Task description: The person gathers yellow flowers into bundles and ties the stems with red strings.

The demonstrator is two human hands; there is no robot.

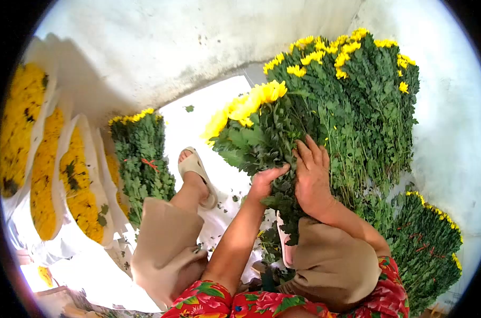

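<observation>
A bunch of yellow chrysanthemums [261, 135] with dark green leaves leans up and to the left in front of me. My left hand [268, 183] is closed around its stems from the left, thumb pointing across them. On the other side, my right hand [313, 180] lies against the leaves with its fingers stretched out, nearly straight. The lower stems hang down between my forearms, partly hidden by leaves. Right behind the bunch stands a large stack of chrysanthemums [357, 106] with yellow heads at the top, close to my right fingertips.
White-wrapped bundles of yellow flowers [44, 164] stand at the left. Beside them is a tied chrysanthemum bunch [142, 159] with a red band. More red-banded bunches [426, 244] lie at the lower right. Loose leaves litter the white sheet [190, 116]; a pale wall [198, 42] rises behind.
</observation>
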